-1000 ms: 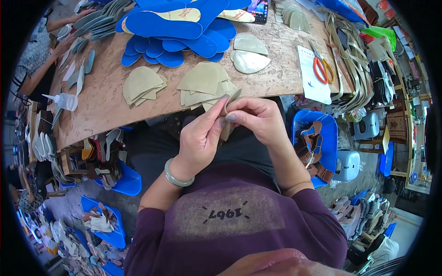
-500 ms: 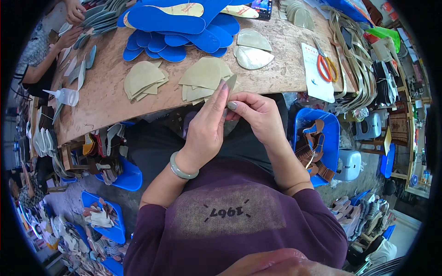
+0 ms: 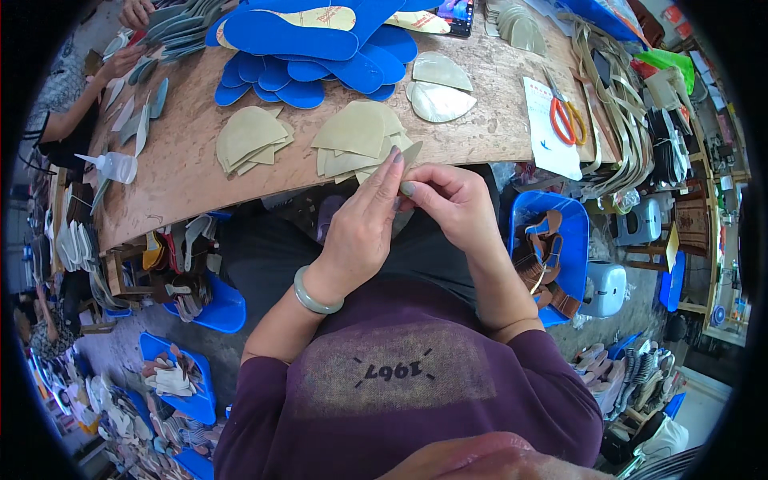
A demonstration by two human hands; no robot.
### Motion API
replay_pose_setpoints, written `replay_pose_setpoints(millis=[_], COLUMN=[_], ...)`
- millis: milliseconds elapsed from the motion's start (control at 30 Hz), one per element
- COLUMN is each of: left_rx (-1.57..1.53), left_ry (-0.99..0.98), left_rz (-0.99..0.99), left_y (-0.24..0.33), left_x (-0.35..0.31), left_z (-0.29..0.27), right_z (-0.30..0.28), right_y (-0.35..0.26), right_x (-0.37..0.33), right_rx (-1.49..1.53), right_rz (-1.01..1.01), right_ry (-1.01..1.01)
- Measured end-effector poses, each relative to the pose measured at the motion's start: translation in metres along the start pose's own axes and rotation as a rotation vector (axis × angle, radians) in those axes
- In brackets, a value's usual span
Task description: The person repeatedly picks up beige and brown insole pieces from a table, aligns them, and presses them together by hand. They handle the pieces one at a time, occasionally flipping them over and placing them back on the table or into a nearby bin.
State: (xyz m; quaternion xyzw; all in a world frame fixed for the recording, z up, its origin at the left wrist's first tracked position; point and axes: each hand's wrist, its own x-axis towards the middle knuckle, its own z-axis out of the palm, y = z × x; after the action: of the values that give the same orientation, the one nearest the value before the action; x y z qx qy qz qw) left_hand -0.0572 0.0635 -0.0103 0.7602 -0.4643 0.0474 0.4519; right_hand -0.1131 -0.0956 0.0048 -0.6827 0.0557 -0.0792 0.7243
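Between both hands, at the table's near edge, is a thin beige half-round shoe piece (image 3: pixel 411 154), seen nearly edge-on. My left hand (image 3: pixel 362 228), with a pale bangle at the wrist, presses it with straight fingers held together. My right hand (image 3: pixel 452 204) pinches its lower edge between thumb and forefinger. Just beyond my fingers lies a stack of the same beige pieces (image 3: pixel 352 132). Another stack of beige pieces (image 3: pixel 246 138) is to its left. Two half-round pieces (image 3: pixel 442 84), the nearer one shiny, lie farther to the right.
Blue insoles (image 3: pixel 288 40) are heaped at the back of the wooden table (image 3: pixel 180 180). Orange-handled scissors (image 3: pixel 566 120) rest on a white paper at right. A white squeeze bottle (image 3: pixel 114 167) stands at left, near another person's hands (image 3: pixel 124 60). A blue bin (image 3: pixel 578 220) holds brown shoe parts.
The beige piece and both hands have shifted slightly right, and the piece has tilted to the right. At far left the other person's hand has moved a little.
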Motion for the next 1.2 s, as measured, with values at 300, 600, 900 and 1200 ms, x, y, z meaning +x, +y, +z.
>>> replay_pose_setpoints(millis=[300,600,900,1200], left_rx=[-0.619,-0.623,-0.628,-1.087], left_ry=[0.123,0.103,0.096,0.305], left_rz=[-0.441,-0.43,-0.471,-0.633], left_y=[0.005,0.005,0.008,-0.006], left_x=[-0.006,-0.006,-0.002,-0.002], left_z=[0.001,0.005,-0.002,0.008], right_z=[0.012,0.009,0.011,0.002], right_y=[0.003,0.007,0.008,0.023], right_x=[0.001,-0.001,0.003,0.009], right_rx=[-0.521,-0.331,-0.626,0.234], right_rz=[-0.479,-0.283,-0.601,0.037], right_ry=[0.048,0.079,0.102,-0.042])
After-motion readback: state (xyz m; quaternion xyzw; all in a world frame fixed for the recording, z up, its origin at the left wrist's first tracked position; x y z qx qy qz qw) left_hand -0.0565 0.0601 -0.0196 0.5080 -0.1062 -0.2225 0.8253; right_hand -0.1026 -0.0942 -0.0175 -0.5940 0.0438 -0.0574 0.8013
